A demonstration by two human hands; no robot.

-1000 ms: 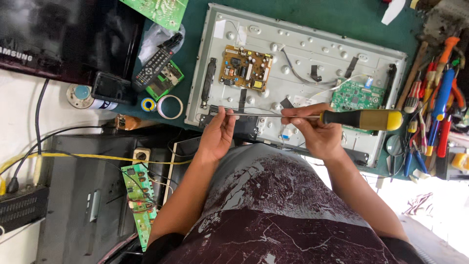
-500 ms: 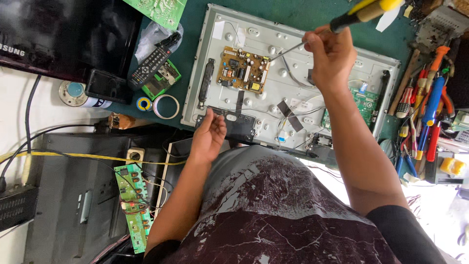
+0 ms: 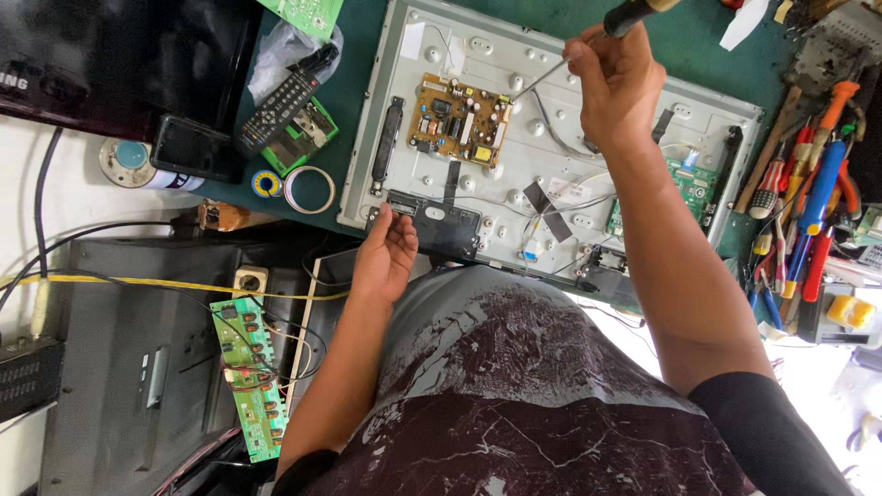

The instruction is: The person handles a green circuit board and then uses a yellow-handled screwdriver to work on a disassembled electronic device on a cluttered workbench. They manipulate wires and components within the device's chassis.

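- Since half a second ago our right hand (image 3: 617, 81) is sitting a bit lower over the panel, screwdriver (image 3: 588, 41) tip now dropping toward the yellow board instead of the panel's top area; left hand barely shifted.
- We are gripping the screwdriver in a closed right fist: dark handle poking out past the top edge, thin metal shaft slanting down-left, tip landing just beside the upper right corner of the yellow circuit board (image 3: 459, 119).
- We are looking at a grey metal back panel (image 3: 551, 156) lying flat on the green mat (image 3: 354, 119), covered with round stamped bumps, black tape strips, thin white wires.
- Yellow circuit board is sitting in the panel's upper left part; small green board (image 3: 694, 179) near its right edge, partly hidden by our forearm.
- Our left hand (image 3: 386, 257) is resting at the panel's near edge, fingers loosely curled, touching the black bracket (image 3: 432, 225); holding nothing that we can see.
- Remote control (image 3: 280, 110) and tape rolls (image 3: 299, 186) are lying left of the panel; hand tools (image 3: 808, 211) are piled at the right.
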